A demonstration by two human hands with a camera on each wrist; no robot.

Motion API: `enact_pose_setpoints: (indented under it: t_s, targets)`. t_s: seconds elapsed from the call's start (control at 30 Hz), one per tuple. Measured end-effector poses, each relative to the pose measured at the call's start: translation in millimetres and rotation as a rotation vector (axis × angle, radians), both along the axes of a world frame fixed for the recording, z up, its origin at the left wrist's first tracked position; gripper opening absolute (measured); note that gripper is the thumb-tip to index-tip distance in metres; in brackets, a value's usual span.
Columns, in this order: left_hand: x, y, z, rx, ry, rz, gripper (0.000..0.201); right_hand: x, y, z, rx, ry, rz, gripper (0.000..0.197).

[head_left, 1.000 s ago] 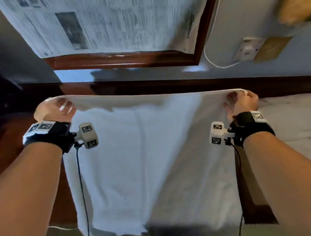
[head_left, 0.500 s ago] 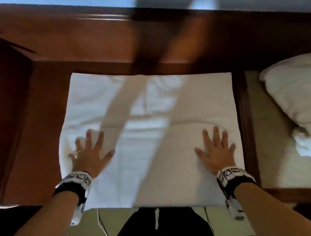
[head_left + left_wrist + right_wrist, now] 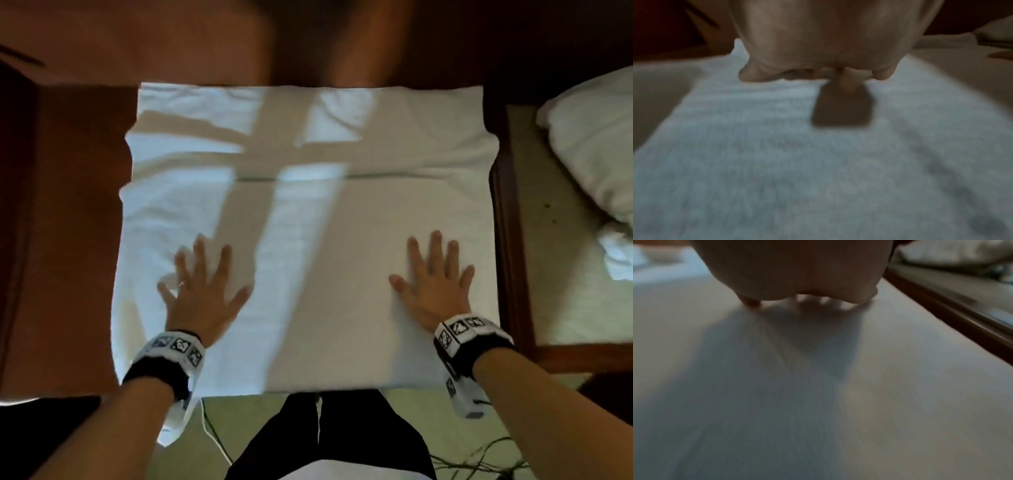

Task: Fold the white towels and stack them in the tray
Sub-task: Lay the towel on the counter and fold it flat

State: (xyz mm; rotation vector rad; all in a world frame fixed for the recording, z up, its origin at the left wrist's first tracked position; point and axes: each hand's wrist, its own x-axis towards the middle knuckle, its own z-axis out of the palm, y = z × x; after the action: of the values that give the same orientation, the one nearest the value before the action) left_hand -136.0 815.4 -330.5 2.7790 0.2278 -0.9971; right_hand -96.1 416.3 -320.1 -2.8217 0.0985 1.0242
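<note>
White towel lies flat under both spread hands.

A bedroom or hotel room is suggested by a white pillow seen right of the dark wooden surface.
</note>
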Motion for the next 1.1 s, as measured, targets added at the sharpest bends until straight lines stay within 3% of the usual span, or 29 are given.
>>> enact_pose_setpoints:
  t_s: [0.1,0.23,0.37,0.47,0.67,0.93,1.0,1.1]
  targets:
    - [-13,2,1,0.027,0.053,0.017,0.083,-21,-7,-5,-0.007,0.070,-0.005,0.081]
    - [35,10,-9,0.076,-0.024,-0.002,0.086,31,-8,-18,-0.014,-0.002,0.021,0.082]
    - [83,17,-5,-0.001,-0.049,-0.028,0.102,77,-4,-21,0.011,-0.049,0.009,0.082]
    - [61,15,2,-0.057,-0.081,-0.016,0.109,61,-4,-13,0.016,-0.051,0.020,0.082]
    - [-35,5,2,-0.004,0.064,0.003,0.100,-46,-19,-4,0.014,0.055,0.045,0.081]
    - [45,11,-11,0.071,-0.016,-0.004,0.095,43,-16,-24,-0.003,-0.092,0.079,0.081]
    - [37,7,-4,0.057,-0.040,0.000,0.093,39,-11,-19,-0.002,-0.109,0.070,0.081]
    - [-16,-4,0,0.012,-0.030,-0.039,0.089,-9,-6,-13,-0.003,-0.129,0.065,0.081]
